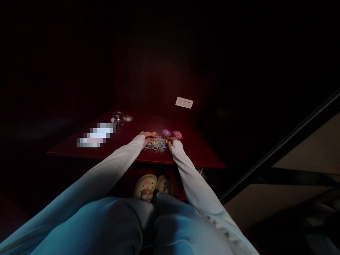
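Note:
A loose pile of small colourful bands (157, 145) lies near the front edge of the dark red table (127, 148). My left hand (147, 136) is at the pile's upper left, fingers stretched over it. On the right side, my right hand (172, 141) touches the pile's edge; its fingers are small and dark, so their grip is unclear. Just behind the pile sit a purple cluster (166, 132) and, beside it, a pink cluster (177, 134), close to my right hand.
Clear containers (118, 117) and a round lid (128, 118) stand at the back left. A blurred-out bright object (99, 134) lies on the left. A white socket plate (184, 102) is on the wall. Clog shoes (146, 186) show below the table edge.

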A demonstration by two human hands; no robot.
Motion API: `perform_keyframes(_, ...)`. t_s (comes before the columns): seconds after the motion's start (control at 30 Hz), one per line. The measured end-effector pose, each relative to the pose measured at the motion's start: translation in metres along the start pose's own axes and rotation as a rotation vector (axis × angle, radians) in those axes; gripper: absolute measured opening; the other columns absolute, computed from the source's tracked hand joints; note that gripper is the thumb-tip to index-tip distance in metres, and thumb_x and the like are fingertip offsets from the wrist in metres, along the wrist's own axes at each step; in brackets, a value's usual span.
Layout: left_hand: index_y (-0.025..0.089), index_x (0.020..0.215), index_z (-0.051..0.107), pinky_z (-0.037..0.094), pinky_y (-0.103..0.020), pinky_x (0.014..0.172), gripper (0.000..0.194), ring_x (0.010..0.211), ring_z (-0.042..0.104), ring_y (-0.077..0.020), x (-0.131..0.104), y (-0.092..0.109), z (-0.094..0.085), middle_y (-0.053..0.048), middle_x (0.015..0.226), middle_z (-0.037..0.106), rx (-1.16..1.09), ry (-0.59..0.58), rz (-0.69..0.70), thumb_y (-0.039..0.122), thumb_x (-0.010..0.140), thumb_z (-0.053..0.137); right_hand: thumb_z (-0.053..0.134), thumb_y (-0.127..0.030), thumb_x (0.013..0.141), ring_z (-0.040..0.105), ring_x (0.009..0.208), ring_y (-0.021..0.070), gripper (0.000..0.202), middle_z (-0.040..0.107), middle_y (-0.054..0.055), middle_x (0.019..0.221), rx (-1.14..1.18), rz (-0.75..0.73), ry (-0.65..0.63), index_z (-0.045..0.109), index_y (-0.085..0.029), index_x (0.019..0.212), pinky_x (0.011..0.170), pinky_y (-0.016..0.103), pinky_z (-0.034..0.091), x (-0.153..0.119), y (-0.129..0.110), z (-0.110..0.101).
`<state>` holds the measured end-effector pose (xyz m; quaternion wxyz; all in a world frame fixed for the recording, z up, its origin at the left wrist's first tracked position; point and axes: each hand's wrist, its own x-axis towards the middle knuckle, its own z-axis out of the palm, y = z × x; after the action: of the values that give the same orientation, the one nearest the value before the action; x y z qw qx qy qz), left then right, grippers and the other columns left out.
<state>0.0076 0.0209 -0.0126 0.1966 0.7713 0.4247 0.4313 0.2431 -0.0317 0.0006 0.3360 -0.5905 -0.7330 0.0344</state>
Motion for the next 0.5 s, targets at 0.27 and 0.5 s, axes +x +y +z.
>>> perform_keyframes(0.27,0.022,0.08,0.082,0.057,-0.041,0.1,0.029,0.098,0.073,-0.0272,0.001,0.001,0.001,-0.005,0.094,0.082,-0.347,0.03,-0.121,0.023,0.074,0.053,0.052,-0.02,0.096,0.064,0.114,0.0217,0.034,0.074,0.008,0.119,-0.009,-0.144,-0.016,0.079,-0.022,0.117,0.106,0.033,0.051,-0.008,-0.01,-0.008)
perform_keyframes(0.5,0.022,0.079,0.074,0.059,-0.039,0.089,0.019,0.092,0.073,-0.0265,-0.003,0.017,-0.012,-0.005,0.089,0.08,-0.545,0.062,-0.193,0.029,0.07,0.059,0.049,-0.031,0.105,0.053,0.123,0.0258,0.042,0.065,0.009,0.135,-0.082,-0.333,-0.043,0.067,-0.029,0.143,0.11,0.04,0.047,-0.009,-0.034,-0.014)
